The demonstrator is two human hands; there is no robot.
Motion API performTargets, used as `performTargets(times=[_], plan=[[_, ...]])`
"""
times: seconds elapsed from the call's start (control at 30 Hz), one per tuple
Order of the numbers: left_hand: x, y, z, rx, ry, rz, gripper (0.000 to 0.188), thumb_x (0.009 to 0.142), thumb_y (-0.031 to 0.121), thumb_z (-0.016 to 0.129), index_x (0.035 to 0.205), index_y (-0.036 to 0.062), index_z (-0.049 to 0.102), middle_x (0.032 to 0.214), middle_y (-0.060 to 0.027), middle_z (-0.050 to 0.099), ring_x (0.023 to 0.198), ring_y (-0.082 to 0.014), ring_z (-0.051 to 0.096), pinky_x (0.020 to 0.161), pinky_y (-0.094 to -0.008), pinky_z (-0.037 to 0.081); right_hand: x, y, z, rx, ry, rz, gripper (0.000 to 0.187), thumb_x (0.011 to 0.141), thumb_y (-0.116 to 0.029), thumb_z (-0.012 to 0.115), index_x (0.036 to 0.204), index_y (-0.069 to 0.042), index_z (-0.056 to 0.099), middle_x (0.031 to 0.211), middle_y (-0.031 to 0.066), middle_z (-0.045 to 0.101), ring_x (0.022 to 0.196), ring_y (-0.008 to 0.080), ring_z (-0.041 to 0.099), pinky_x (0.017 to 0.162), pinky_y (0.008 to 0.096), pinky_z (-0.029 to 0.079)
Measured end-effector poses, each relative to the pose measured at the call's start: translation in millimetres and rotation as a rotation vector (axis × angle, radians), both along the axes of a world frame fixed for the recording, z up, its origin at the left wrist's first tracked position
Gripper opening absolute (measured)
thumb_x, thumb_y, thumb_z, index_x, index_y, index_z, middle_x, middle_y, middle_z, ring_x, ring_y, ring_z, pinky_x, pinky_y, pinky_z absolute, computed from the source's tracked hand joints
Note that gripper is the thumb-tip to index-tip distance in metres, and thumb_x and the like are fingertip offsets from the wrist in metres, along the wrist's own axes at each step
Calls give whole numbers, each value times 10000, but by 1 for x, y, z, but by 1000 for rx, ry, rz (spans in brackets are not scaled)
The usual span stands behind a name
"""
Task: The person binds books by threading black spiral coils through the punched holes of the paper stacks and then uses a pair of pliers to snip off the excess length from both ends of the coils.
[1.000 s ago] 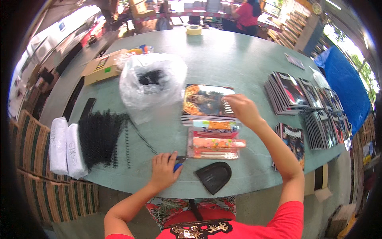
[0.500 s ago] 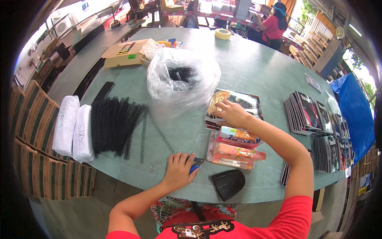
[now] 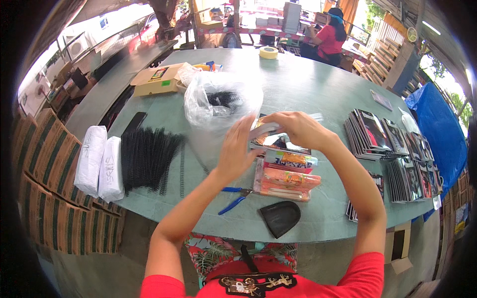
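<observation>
A dark-covered booklet [image 3: 265, 131], pale at its edge and smeared by motion, is lifted and tilted between my hands above a short stack of similar booklets [image 3: 285, 144]. My right hand [image 3: 300, 128] curls its fingers over the top of it. Along its left edge lies my left hand [image 3: 237, 150], fingers long and thumb on the near side. Blue-handled pliers [image 3: 236, 197] rest on the table, jaws toward the pink and orange packs [image 3: 288, 181]. Near the front edge sits a black rounded pouch-like piece [image 3: 281, 218]. A clear plastic bag [image 3: 198, 107] holds black spiral coils [image 3: 224, 99].
A thick bundle of black coils [image 3: 151, 161] lies beside two white wrapped packs [image 3: 91, 159] at the left. Stacked booklets [image 3: 366, 134] stand at the right. Toward the back are an opened carton [image 3: 154, 82] and a tape roll [image 3: 269, 52]. Another person [image 3: 328, 39] sits beyond the table.
My left hand has let go of the pliers and moved up to the booklet. My right hand has raised the booklet from the stack. The view has shifted slightly.
</observation>
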State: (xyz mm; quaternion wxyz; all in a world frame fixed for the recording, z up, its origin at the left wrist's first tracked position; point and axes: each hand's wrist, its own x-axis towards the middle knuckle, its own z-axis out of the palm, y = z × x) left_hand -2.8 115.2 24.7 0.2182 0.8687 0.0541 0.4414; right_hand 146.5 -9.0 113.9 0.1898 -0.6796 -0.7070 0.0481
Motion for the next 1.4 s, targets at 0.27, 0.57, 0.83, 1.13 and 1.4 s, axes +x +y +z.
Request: performTargets(times=[0.27, 0.57, 0.83, 1.13, 1.4], plan=[[31, -9, 17, -996, 120, -596, 342, 682, 44, 757, 994, 7, 621, 921, -62, 661, 818, -119, 603, 757, -287, 497, 27, -124, -44, 799, 442, -602, 464, 709, -49, 702, 1126, 31, 514, 1028, 84, 630, 964, 182, 579, 877, 323, 438], [17, -18, -29, -294, 242, -421, 377, 728, 95, 722, 1064, -5, 584, 976, -64, 635, 876, -173, 596, 796, -309, 486, 10, -150, -158, 389, 1117, -634, 386, 828, -32, 597, 1189, 6, 467, 1158, 87, 548, 1032, 151, 512, 893, 299, 409], [-111, 66, -72, 236, 811, -59, 290, 721, 26, 587, 997, 86, 653, 1132, -104, 560, 1116, -272, 464, 954, -480, 329, -37, -117, -52, 680, -30, -615, 643, 701, -163, 694, 1254, -1, 409, 1215, 227, 458, 1165, 334, 421, 1003, 387, 317], [-77, 74, -25, 20, -225, 102, 318, 767, -78, 521, 1062, 20, 587, 967, -126, 595, 857, -267, 594, 759, -332, 484, -60, -48, -95, 642, -308, -249, 345, 711, -147, 621, 1056, -145, 619, 1012, 64, 609, 907, 233, 594, 727, 346, 486], [-49, 39, -16, 84, -116, 132, 283, 830, -52, 488, 1077, 22, 602, 1004, -123, 595, 850, -239, 576, 761, -324, 469, -69, -53, -73, 606, -541, -401, 544, 742, -342, 612, 1183, -43, 503, 1175, 157, 510, 1088, 291, 485, 864, 405, 425]])
